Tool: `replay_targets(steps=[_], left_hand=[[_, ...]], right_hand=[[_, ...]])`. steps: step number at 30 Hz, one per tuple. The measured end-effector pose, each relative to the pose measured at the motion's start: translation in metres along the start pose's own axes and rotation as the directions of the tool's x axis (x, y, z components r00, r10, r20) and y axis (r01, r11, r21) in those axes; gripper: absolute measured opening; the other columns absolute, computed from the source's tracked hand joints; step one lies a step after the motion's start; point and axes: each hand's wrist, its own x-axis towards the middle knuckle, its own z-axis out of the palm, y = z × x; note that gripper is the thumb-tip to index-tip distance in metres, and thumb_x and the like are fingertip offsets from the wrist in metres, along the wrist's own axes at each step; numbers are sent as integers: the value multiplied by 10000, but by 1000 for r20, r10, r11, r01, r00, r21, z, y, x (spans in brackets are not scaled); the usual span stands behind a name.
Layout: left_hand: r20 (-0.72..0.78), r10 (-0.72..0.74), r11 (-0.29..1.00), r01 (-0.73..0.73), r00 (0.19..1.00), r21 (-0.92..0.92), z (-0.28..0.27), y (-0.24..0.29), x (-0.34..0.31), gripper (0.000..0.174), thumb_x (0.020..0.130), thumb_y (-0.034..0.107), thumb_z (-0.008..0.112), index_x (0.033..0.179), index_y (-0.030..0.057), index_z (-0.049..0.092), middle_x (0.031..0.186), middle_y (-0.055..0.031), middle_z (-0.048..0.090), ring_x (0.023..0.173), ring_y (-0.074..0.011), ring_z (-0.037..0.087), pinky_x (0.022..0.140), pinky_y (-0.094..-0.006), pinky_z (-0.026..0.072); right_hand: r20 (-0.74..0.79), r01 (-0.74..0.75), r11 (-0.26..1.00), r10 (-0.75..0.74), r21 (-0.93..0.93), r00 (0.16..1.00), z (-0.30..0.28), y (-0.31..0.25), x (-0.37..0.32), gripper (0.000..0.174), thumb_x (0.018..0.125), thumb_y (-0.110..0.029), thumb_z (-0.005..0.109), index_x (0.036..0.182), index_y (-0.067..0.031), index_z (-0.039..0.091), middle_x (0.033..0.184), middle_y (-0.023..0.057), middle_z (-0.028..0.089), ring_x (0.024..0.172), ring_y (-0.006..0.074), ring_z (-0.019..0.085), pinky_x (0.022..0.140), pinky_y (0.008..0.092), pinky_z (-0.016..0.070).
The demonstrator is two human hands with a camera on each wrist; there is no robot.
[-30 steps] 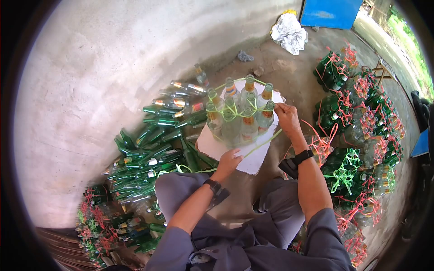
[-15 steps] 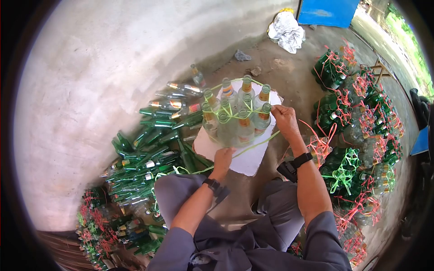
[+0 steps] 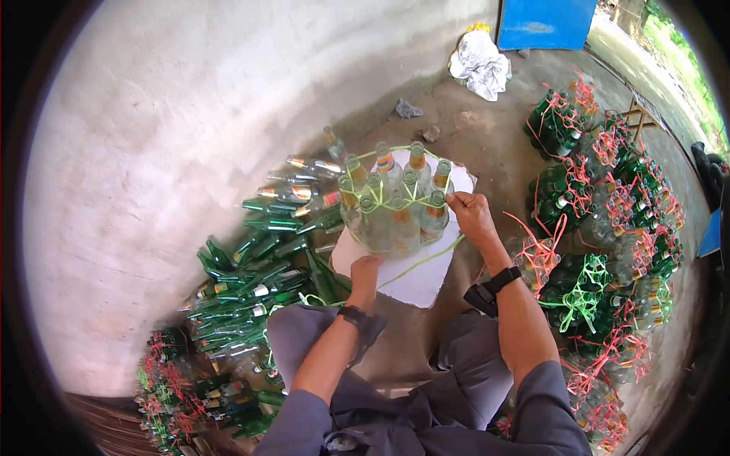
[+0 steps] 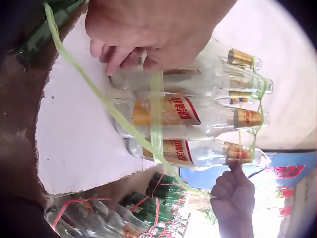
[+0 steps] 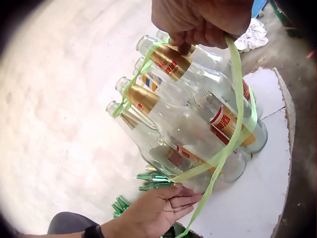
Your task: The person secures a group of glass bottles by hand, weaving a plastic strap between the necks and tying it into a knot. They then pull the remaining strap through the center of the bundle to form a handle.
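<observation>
Clear bottles (image 3: 405, 228) stand bunched on the white board (image 3: 426, 286), green strap (image 5: 237, 74) circling their necks and lower sides. The right hand (image 3: 475, 216) grips a length of strap beside one neck; the left hand (image 3: 365, 275), fingers loosely extended, has shifted leftward along the near bases, probably steadying the bunch while the binding remains unfinished.

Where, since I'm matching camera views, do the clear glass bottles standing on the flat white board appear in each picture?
Head: the clear glass bottles stand near centre, necks upward.
Left wrist: bottles centre to right, necks pointing right.
Right wrist: bottles around the centre, necks pointing upper left.
Shared landmark: the flat white board beneath them.
</observation>
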Motion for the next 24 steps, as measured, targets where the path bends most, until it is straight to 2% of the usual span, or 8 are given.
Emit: replay_targets(steps=[6,12,14,15,17,21,23,24], left_hand=[[200,76,981,-108,977,158,1,20,-29,232,909,140,628,976,-69,704,853,-92,718,818,-156,653,780,-292,502],[316,318,896,-392,894,209,33,136,-86,174,924,114,637,1006,-30,691,853,-93,719,784,-190,652,775,-316,515],[303,764,486,-817,570,310,38,171,-85,162,898,78,647,1030,-9,682,912,-124,702,848,-286,655,795,-354,520],[306,765,484,-819,567,308,40,188,-82,162,898,78,647,1030,-9,682,912,-124,702,848,-286,655,795,-354,520],[357,879,198,-923,316,331,46,219,-72,229,861,52,649,1084,0,663,956,-130,679,917,-362,624,812,-406,519],[495,835,60,-933,242,355,64,252,-43,333,845,60,641,1174,3,630,1018,-125,698,965,-355,621,843,-433,517],[641,637,197,-894,429,403,72,248,-24,461,834,52,598,1292,14,561,1116,-133,706,1036,-344,628,898,-436,509],[643,636,196,-896,426,399,76,249,-17,461,834,52,598,1292,14,561,1116,-133,706,1036,-344,628,898,-436,509]], right_hand=[[-6,-49,997,48,-61,999,1,-3,1,240,959,-219,657,951,11,727,622,113,579,599,139,518,612,345,465],[-76,36,992,-46,-125,996,4,-5,-2,201,948,-222,656,967,-42,744,773,203,669,668,345,633,658,408,503],[-80,19,979,-36,-203,996,4,-8,-3,205,953,-242,642,972,-71,753,818,210,678,751,394,660,692,426,520],[-84,19,979,-37,-203,996,3,-10,-3,205,953,-242,642,972,-71,753,818,210,678,751,394,660,692,426,520],[-87,33,966,-57,-256,995,3,-14,-3,217,953,-263,629,980,-92,759,836,205,685,790,401,667,718,438,528],[-110,90,967,-119,-239,987,3,-10,1,226,952,-271,620,975,-97,763,842,195,691,798,392,670,729,441,529],[-93,-89,977,72,-194,993,3,-15,2,228,936,-275,631,938,-91,766,839,196,694,812,391,672,738,448,524],[-97,-91,977,73,-194,993,4,-12,4,228,936,-275,631,938,-91,766,839,196,694,812,391,672,738,448,524]])
